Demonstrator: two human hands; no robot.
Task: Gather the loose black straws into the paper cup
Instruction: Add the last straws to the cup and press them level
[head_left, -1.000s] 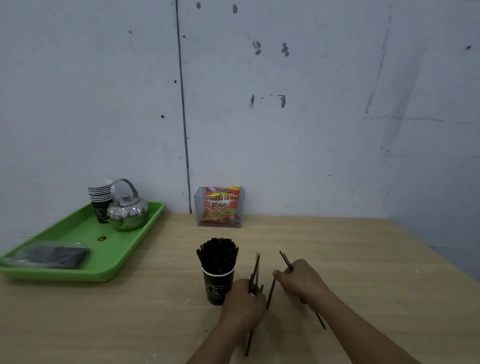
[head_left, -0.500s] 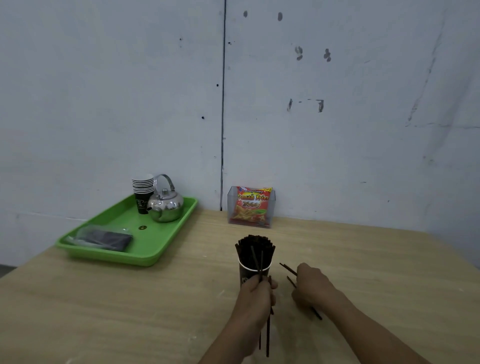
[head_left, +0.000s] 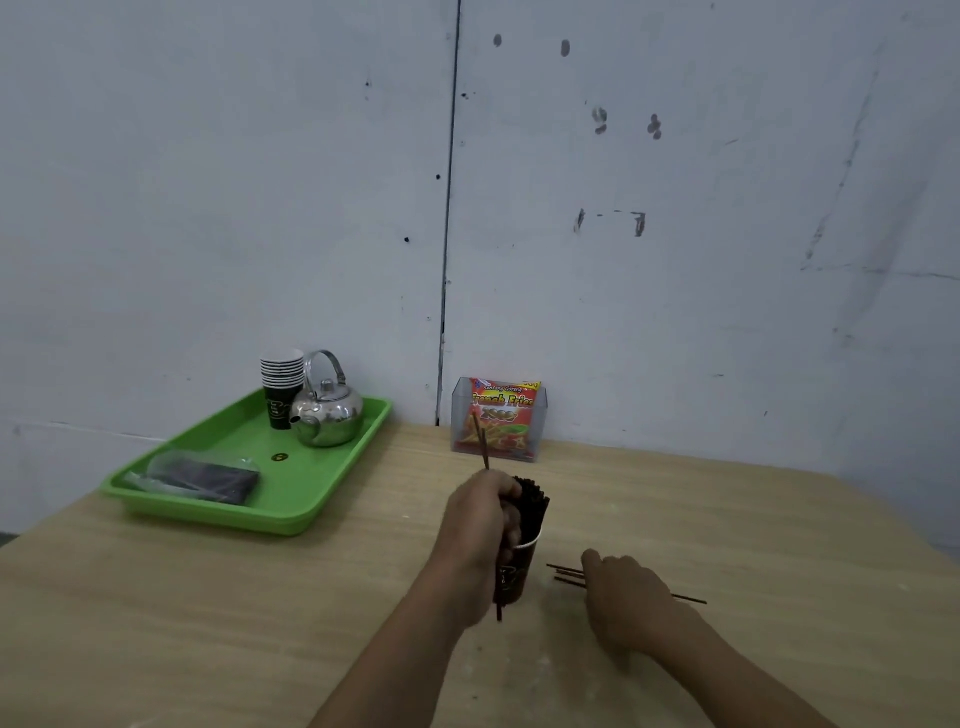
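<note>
While our left hand (head_left: 480, 525) grips a few black straws (head_left: 480, 442) upright against the paper cup (head_left: 521, 571), our right hand (head_left: 628, 597) covers the loose straws (head_left: 563, 572) on the table (head_left: 249, 623) just beside it; whether it pinches them we cannot tell.

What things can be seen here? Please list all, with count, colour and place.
paper cup: one, dark, table centre
straws in cup: many, black, standing in paper cup
held straws: about two, black, against the cup's near side
loose straws: about three, black, flat on table
tray: one, green, table's left
kettle: one, silver, on tray
cup stack: one, dark with white rims, behind kettle
plastic bag: one, clear, tray's front
snack packet: one, red, in clear holder by wall
table: one, light wood
left hand: grips held straws
right hand: rests on loose straws
</note>
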